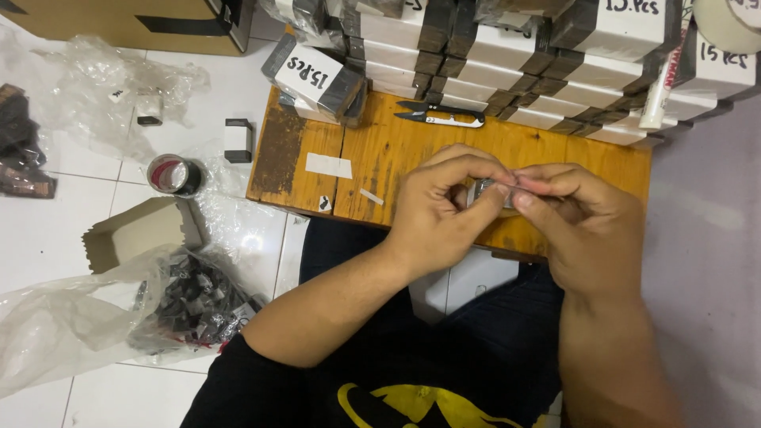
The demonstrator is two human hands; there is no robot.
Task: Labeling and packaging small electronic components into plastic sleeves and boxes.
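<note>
My left hand (444,210) and my right hand (583,222) meet over the front edge of a low wooden table (380,150). Together their fingertips pinch a small grey and black piece (483,190), mostly hidden by the fingers. A strip of clear tape seems to run between the thumbs, but it is too blurred to be sure. Small thread snips (440,116) with black handles lie on the table just beyond my hands.
Stacked white bundles wrapped in black tape (507,55) line the table's back edge. On the tiled floor at left lie a tape roll (174,174), a small cardboard box (135,230), clear plastic bags of dark parts (190,305) and a large carton (135,20).
</note>
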